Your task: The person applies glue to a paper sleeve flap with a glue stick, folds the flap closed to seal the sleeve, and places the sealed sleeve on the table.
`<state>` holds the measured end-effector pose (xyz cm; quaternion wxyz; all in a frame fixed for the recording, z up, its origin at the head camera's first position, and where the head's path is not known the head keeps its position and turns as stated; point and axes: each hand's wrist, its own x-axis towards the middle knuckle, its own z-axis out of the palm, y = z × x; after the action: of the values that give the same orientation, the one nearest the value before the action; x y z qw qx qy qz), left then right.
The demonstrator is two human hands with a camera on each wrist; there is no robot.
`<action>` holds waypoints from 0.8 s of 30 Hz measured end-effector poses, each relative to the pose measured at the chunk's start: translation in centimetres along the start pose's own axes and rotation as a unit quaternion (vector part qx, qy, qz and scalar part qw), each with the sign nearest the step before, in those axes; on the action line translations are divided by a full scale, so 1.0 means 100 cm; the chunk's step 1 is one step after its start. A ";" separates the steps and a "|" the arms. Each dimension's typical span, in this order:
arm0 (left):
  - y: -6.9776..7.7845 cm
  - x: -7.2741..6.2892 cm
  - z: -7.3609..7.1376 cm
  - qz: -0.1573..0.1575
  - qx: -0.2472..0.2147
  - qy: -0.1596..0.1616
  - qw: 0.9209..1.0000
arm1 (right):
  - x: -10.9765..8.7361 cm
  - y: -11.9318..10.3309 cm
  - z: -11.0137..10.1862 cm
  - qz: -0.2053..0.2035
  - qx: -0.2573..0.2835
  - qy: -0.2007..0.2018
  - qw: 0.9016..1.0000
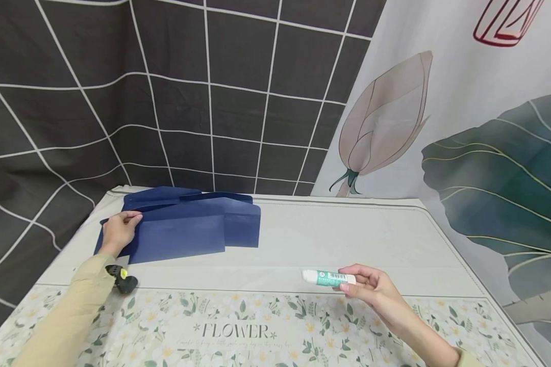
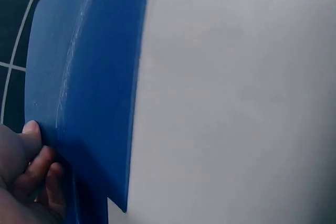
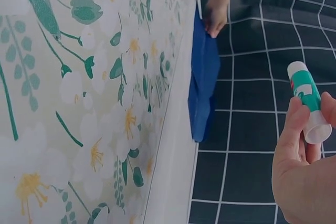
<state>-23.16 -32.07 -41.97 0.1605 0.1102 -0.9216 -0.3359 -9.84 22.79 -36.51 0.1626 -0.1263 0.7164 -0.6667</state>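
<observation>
At the far left of the table, my left hand pinches the left end of a dark blue envelope between thumb and fingers. In the left wrist view the thumb of this left hand lies on the flap side of the blue envelope, near a whitish streaked line along the fold. More blue envelopes lie under and behind it, partly covered. Over the table's right half, my right hand holds a white and green glue stick by one end. The right wrist view shows the glue stick held between thumb and fingers.
The pale table mat carries a floral print with the word FLOWER along its near side. A black grid-patterned curtain hangs behind the envelopes, and a white curtain with leaf prints hangs at the right. A black wrist device sits on the left sleeve.
</observation>
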 end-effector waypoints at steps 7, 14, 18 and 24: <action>0.008 0.000 -0.007 -0.001 -0.018 -0.025 1.000 | -0.001 0.001 -0.001 0.000 0.008 -0.013 1.000; 0.030 -0.002 -0.011 -0.007 -0.058 -0.071 0.996 | -0.002 0.001 -0.002 0.007 0.010 -0.005 1.000; 0.046 -0.008 -0.010 0.012 -0.054 -0.081 0.995 | -0.002 0.001 -0.002 0.002 0.013 -0.005 1.000; 0.073 -0.022 -0.005 0.031 -0.055 -0.122 0.991 | -0.003 0.001 -0.004 -0.004 0.012 -0.005 1.000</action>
<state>-21.63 -26.21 -37.31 0.0635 0.0307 -0.9172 -0.3921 -9.68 23.27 -36.56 0.1647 -0.1304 0.7067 -0.6756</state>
